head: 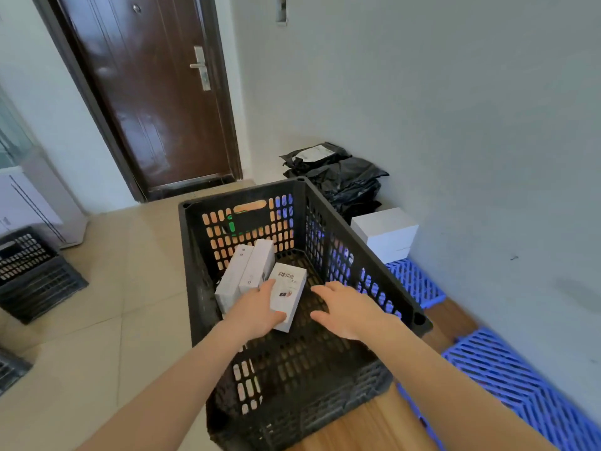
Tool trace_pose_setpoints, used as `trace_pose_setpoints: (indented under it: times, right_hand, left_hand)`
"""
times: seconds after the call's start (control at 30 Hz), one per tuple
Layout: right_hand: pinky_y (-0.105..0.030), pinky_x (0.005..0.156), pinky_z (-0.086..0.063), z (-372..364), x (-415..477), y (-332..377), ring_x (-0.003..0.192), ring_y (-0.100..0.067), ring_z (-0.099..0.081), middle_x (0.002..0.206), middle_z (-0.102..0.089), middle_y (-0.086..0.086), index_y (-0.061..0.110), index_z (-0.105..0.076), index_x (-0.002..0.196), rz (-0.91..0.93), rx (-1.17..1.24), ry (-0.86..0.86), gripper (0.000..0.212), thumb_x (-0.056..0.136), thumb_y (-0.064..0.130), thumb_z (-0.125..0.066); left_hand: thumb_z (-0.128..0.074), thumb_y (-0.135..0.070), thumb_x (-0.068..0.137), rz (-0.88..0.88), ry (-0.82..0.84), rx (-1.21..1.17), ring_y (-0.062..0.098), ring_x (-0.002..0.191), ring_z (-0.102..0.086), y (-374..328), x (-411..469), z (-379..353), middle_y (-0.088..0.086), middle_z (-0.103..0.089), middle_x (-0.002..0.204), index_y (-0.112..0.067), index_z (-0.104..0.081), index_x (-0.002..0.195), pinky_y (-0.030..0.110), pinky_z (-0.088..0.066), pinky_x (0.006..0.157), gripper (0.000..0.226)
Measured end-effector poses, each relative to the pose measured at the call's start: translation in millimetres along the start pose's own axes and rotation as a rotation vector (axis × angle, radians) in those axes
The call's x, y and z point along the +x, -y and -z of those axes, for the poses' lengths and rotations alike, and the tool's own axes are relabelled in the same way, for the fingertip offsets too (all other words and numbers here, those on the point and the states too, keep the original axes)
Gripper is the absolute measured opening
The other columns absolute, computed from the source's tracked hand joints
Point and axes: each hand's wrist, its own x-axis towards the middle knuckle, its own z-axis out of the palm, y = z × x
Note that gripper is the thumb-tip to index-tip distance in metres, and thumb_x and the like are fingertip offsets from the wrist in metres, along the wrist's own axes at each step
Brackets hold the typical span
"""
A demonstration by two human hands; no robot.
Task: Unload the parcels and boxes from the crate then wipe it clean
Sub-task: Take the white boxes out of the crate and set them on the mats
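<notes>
A black perforated plastic crate (367,255) stands on the floor in front of me. Inside it, at the far left, two white boxes (250,268) lean against the wall, and a third white box with a barcode label (291,284) lies beside them. My left hand (260,310) rests on the labelled box, thumb under its near edge and fingers across its left side. My right hand (346,309) hovers open inside the crate, just right of that box, holding nothing.
Black plastic parcels (344,177) and a white box (387,234) lie by the wall beyond the crate. Blue plastic pallets (507,375) run along the right wall. More black crates (32,275) sit at the left. A brown door (156,92) is ahead.
</notes>
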Motion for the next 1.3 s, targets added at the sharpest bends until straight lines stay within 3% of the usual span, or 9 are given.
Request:
trace_pose_setpoints:
  times: [0.13,0.33,0.5,0.6,0.73,1.0,1.13,1.3]
  right_hand:
    - [-0.044,0.094,-0.047,-16,65,12,0.124,-0.027,-0.048,0.143,-0.04,-0.005,0.029,-0.025,0.148,-0.073,0.082,0.017,0.057,0.096,0.046,-0.042]
    - [-0.044,0.091,-0.047,-59,131,10,0.12,-0.03,-0.049,0.138,-0.043,-0.007,0.033,-0.018,0.148,-0.189,0.108,0.117,0.062,0.094,0.042,-0.047]
    - [-0.043,0.095,-0.044,-89,149,11,0.125,-0.03,-0.044,0.142,-0.038,-0.009,0.035,-0.001,0.151,-0.208,0.071,0.254,0.094,0.083,0.04,-0.066]
    - [-0.043,0.094,-0.044,-104,156,17,0.124,-0.03,-0.045,0.142,-0.037,-0.009,0.032,0.009,0.152,-0.202,0.109,0.267,0.11,0.078,0.037,-0.073]
    - [-0.042,0.094,-0.047,-119,161,26,0.122,-0.027,-0.049,0.144,-0.038,-0.007,0.027,0.017,0.15,-0.219,0.241,0.227,0.116,0.079,0.035,-0.074]
    - [-0.032,0.106,-0.04,-94,155,18,0.127,-0.023,-0.048,0.146,-0.044,-0.006,0.03,-0.009,0.153,-0.309,0.588,0.13,0.087,0.086,0.02,-0.064]
    - [-0.036,0.104,-0.043,-63,137,11,0.126,-0.023,-0.048,0.145,-0.044,-0.007,0.028,-0.017,0.153,-0.253,0.577,0.103,0.084,0.084,0.005,-0.061]
    - [-0.033,0.107,-0.041,-31,101,16,0.126,-0.019,-0.047,0.146,-0.043,-0.004,0.026,-0.022,0.152,-0.176,0.583,-0.029,0.082,0.084,0.006,-0.063]
  left_hand:
    - [-0.06,-0.042,0.092,0.023,0.036,0.211,0.026,0.121,-0.051,12,49,-10,0.007,-0.05,0.135,-0.027,-0.028,0.146,0.038,-0.048,0.091,0.064]
    - [-0.065,-0.037,0.087,0.16,0.266,0.312,0.032,0.121,-0.049,29,99,-43,0.014,-0.039,0.139,-0.029,-0.013,0.15,0.044,-0.051,0.094,0.082]
    - [-0.062,-0.023,0.09,0.17,0.229,0.351,0.034,0.122,-0.048,37,118,-58,0.02,-0.035,0.14,-0.028,-0.004,0.152,0.041,-0.05,0.094,0.085]
    - [-0.062,-0.022,0.09,0.147,0.2,0.298,0.029,0.116,-0.051,35,127,-64,0.019,-0.042,0.131,-0.025,-0.008,0.149,0.037,-0.05,0.09,0.081]
    - [-0.062,-0.026,0.091,0.144,0.146,0.212,0.025,0.11,-0.054,31,130,-69,0.017,-0.044,0.126,-0.022,-0.014,0.145,0.033,-0.052,0.088,0.072]
    - [-0.055,-0.024,0.096,0.125,0.098,-0.007,0.021,0.106,-0.057,20,121,-57,0.014,-0.043,0.128,-0.026,-0.007,0.152,0.03,-0.054,0.086,0.074]
    - [-0.055,-0.021,0.095,0.124,0.021,-0.056,0.019,0.102,-0.058,7,104,-43,0.01,-0.047,0.122,-0.024,-0.018,0.148,0.03,-0.056,0.085,0.065]
    - [-0.062,-0.024,0.091,0.09,-0.101,-0.089,0.019,0.103,-0.058,-10,64,-20,0.007,-0.05,0.117,-0.022,-0.029,0.141,0.029,-0.054,0.084,0.06]
